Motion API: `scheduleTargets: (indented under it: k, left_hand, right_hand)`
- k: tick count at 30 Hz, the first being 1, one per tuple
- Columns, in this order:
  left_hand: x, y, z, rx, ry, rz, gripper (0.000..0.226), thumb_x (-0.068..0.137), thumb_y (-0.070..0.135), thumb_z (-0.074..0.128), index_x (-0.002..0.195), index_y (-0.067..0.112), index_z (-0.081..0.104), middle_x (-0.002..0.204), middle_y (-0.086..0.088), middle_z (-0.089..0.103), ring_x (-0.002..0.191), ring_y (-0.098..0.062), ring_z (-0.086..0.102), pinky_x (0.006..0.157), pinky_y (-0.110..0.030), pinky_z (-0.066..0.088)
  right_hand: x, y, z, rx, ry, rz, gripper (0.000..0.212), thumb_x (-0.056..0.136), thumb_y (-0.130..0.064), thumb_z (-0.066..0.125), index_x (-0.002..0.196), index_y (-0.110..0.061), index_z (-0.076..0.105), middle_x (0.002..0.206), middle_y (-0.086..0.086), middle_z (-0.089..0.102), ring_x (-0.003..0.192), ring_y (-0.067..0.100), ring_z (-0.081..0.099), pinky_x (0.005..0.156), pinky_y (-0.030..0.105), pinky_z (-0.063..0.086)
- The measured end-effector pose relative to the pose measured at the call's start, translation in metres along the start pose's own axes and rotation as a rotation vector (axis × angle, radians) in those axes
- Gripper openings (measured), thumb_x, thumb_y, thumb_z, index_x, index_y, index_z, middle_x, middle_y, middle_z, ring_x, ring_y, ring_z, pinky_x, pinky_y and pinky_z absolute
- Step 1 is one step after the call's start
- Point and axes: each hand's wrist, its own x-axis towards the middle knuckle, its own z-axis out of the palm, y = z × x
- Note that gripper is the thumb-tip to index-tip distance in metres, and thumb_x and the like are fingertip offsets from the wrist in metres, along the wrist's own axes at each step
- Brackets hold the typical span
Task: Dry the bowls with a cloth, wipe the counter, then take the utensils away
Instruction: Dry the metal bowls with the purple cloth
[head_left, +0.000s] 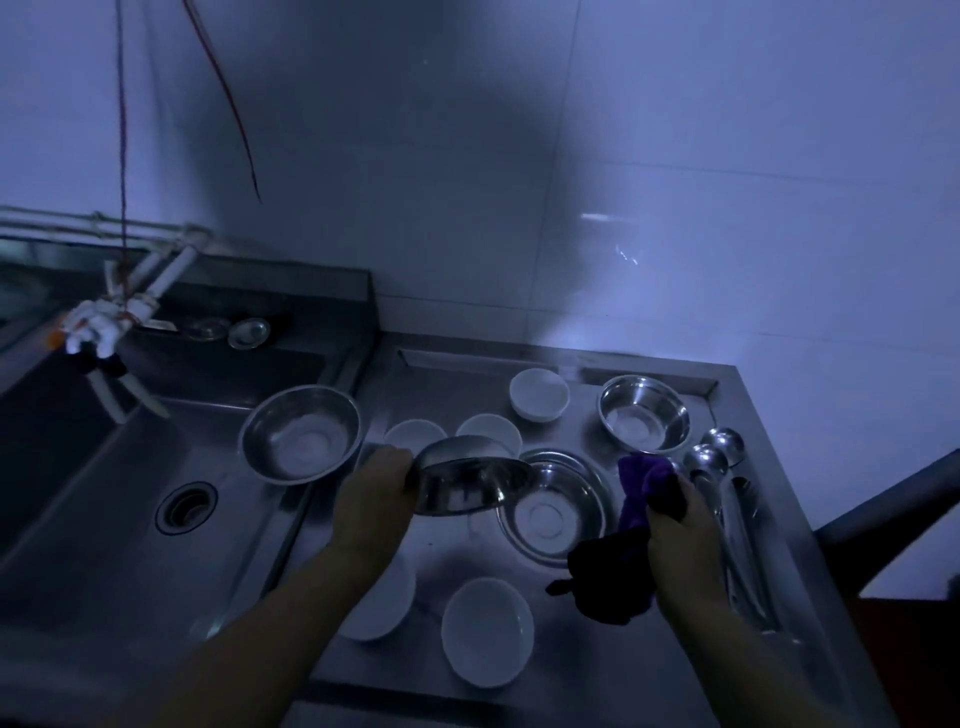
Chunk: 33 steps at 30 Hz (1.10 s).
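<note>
The steel counter (613, 613) is carrying a crowd of dishes, and that crowding is where the trouble is likely lying. The steel bowl (470, 480) is being held tilted above the counter by its rim alone, so if it is wet it could be slipping out and dropping onto the white bowls (485, 631) below, or clattering against the larger steel bowl (553, 506) resting just beside it on the right. A second risk is sitting at the counter's left edge: another steel bowl (300, 434) is straddling the lip of the sink (130, 499) (an elbow passing by could be tipping it in).

The left hand (376, 491) is gripping the lifted bowl's near rim, fingers curled over the edge and thumb seemingly outside, though the dim light is making the exact grip hard to read. The right hand (675, 512) is clutching the purple cloth (631, 535), fingers closed round its bunched upper part while the rest is hanging loose below; cloth and bowl are apart. The 2 ladles (714, 457) are lying along the right edge, touching the right hand's back or just beside it.
</note>
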Motion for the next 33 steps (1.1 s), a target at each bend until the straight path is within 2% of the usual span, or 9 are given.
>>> scheduleTargets:
  k: [5, 10, 13, 16, 19, 22, 25, 28, 33]
  left_hand:
    - [-0.016, 0.024, -0.025, 0.132, 0.162, 0.108, 0.026, 0.075, 0.008, 0.039, 0.058, -0.002, 0.056, 0.057, -0.018, 0.056, 0.045, -0.030, 0.054, 0.037, -0.033, 0.044]
    - [-0.029, 0.046, -0.030, -0.110, 0.240, -0.255, 0.023, 0.086, 0.001, 0.054, 0.067, 0.010, 0.044, 0.068, -0.005, 0.051, 0.059, -0.019, 0.045, 0.053, -0.029, 0.031]
    - [-0.032, 0.065, -0.035, -0.255, 0.222, -0.434, 0.020, 0.084, 0.004, 0.051, 0.070, 0.015, 0.043, 0.065, 0.002, 0.050, 0.058, -0.010, 0.046, 0.049, -0.023, 0.028]
    - [-0.034, 0.087, -0.043, -0.473, 0.162, -0.511, 0.004, 0.076, 0.006, 0.054, 0.076, 0.010, 0.053, 0.066, -0.003, 0.061, 0.061, -0.018, 0.056, 0.050, -0.027, 0.041]
    - [-0.035, 0.115, -0.050, -0.828, 0.102, -0.602, 0.029, 0.073, -0.005, 0.052, 0.078, 0.021, 0.063, 0.064, -0.002, 0.070, 0.062, -0.018, 0.067, 0.050, -0.029, 0.053]
    - [-0.038, 0.135, -0.055, -0.930, 0.078, -0.652, 0.030, 0.071, -0.009, 0.055, 0.076, 0.019, 0.065, 0.063, -0.001, 0.071, 0.057, -0.017, 0.068, 0.051, -0.030, 0.055]
    - [-0.043, 0.151, -0.053, -1.021, 0.045, -0.691, 0.028, 0.080, -0.004, 0.053, 0.097, 0.015, 0.064, 0.084, -0.017, 0.071, 0.074, -0.031, 0.069, 0.062, -0.043, 0.059]
    - [-0.046, 0.166, -0.046, -1.067, 0.068, -0.748, 0.023, 0.092, 0.009, 0.049, 0.114, 0.012, 0.056, 0.098, -0.018, 0.066, 0.083, -0.028, 0.064, 0.060, -0.036, 0.054]
    - [-0.046, 0.180, -0.049, -0.963, 0.039, -0.677, 0.018, 0.095, 0.014, 0.046, 0.106, 0.020, 0.058, 0.104, -0.011, 0.065, 0.097, -0.026, 0.062, 0.091, -0.046, 0.050]
  right_hand:
    - [-0.011, -0.003, -0.022, -0.041, -0.077, -0.100, 0.045, 0.087, 0.005, 0.049, 0.122, -0.021, 0.058, 0.102, 0.006, 0.065, 0.083, 0.018, 0.060, 0.067, 0.025, 0.045]
    - [-0.030, -0.014, -0.024, -0.096, -0.177, -0.330, 0.052, 0.082, 0.014, 0.052, 0.116, -0.026, 0.051, 0.098, -0.006, 0.059, 0.078, -0.005, 0.057, 0.060, 0.005, 0.042]
    - [-0.043, -0.031, -0.019, -0.092, -0.268, -0.575, 0.053, 0.082, 0.014, 0.053, 0.111, -0.030, 0.045, 0.100, -0.002, 0.058, 0.081, 0.009, 0.058, 0.065, 0.015, 0.047]
    - [-0.046, -0.054, -0.013, -0.214, -0.299, -1.017, 0.035, 0.081, 0.000, 0.050, 0.114, -0.009, 0.047, 0.122, 0.018, 0.055, 0.110, 0.025, 0.056, 0.092, 0.034, 0.050]
    - [-0.040, -0.063, -0.009, -0.622, -0.288, -1.318, 0.045, 0.068, -0.004, 0.073, 0.110, -0.002, 0.058, 0.124, 0.024, 0.057, 0.114, 0.035, 0.056, 0.098, 0.046, 0.045]
    - [-0.042, -0.058, -0.013, -0.925, -0.296, -1.365, 0.045, 0.059, -0.025, 0.083, 0.099, -0.011, 0.070, 0.115, 0.013, 0.066, 0.105, 0.026, 0.064, 0.101, 0.044, 0.037]
    - [-0.057, -0.051, -0.017, -0.919, -0.340, -1.294, 0.045, 0.069, -0.048, 0.058, 0.101, -0.018, 0.071, 0.113, 0.005, 0.069, 0.104, 0.017, 0.064, 0.103, 0.036, 0.033]
    - [-0.079, -0.050, -0.013, -0.843, -0.376, -1.248, 0.057, 0.075, -0.048, 0.046, 0.120, -0.017, 0.062, 0.123, 0.004, 0.064, 0.114, 0.015, 0.059, 0.105, 0.033, 0.027]
    - [-0.084, -0.046, -0.020, -0.817, -0.343, -1.381, 0.056, 0.077, -0.034, 0.060, 0.128, -0.010, 0.056, 0.128, 0.008, 0.061, 0.118, 0.016, 0.057, 0.104, 0.031, 0.035]
